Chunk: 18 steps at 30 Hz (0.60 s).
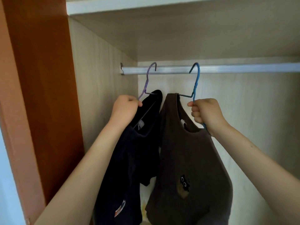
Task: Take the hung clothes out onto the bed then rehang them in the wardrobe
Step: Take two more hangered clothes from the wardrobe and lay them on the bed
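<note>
Pale wood-grain panels form the inside of the open wardrobe [100, 78], with an orange-brown wooden side panel [42, 78] at the left and a white shelf [146, 5] on top. Across the wardrobe runs a silver metal rail [243, 69], and two hangers with clothes are at it.

At the right is the brown sleeveless top with a small dark cartoon patch [186, 168]. It is on a blue wire hanger [195, 82], and the hook of this hanger is over the rail. The right hand [206, 113] is closed in a fist around the sloping arm of the blue hanger, just beside the neckline of the top.

At the left is the dark navy garment with a small orange and white label near its bottom [129, 159]. It hangs on a purple wire hanger [146, 82]; the hook is at the rail, but I cannot tell if it rests on it. The left hand [125, 109] is closed around the lower part of the purple hanger and touches the collar of the navy garment.

The two garments hang side by side and touch each other between the hands.
</note>
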{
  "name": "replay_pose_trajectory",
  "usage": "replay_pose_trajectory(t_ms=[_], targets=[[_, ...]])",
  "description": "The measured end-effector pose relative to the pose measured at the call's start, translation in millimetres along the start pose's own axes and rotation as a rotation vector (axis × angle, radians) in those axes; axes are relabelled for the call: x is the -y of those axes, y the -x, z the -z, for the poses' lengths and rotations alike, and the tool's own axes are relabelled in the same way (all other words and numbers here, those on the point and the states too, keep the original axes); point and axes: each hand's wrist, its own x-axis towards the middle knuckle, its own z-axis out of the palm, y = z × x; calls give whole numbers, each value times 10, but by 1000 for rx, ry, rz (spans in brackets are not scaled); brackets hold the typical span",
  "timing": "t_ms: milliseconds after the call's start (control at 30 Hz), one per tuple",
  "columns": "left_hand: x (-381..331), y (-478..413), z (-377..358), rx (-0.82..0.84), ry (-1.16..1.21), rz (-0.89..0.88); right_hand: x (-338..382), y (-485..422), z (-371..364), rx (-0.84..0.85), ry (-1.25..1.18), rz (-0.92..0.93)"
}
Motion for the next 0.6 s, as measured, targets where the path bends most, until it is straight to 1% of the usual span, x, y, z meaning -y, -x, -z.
replay_pose_trajectory(t_ms=[100, 200, 367, 467, 600], targets=[[340, 405, -51, 99, 7, 29, -252, 343, 301, -25, 58, -42], [792, 886, -130, 154, 47, 99, -573, 729, 592, -42, 92, -119], [1470, 1720, -393, 299, 42, 192, -1156, 1600, 1033, -143, 107, -312], [1687, 2185, -522, 451, 38, 165, -1345, 2176, 1194, -241, 85, -375], [1723, 2615, -607, 685, 56, 54, -1387, 2881, 1276, -408, 99, -394]])
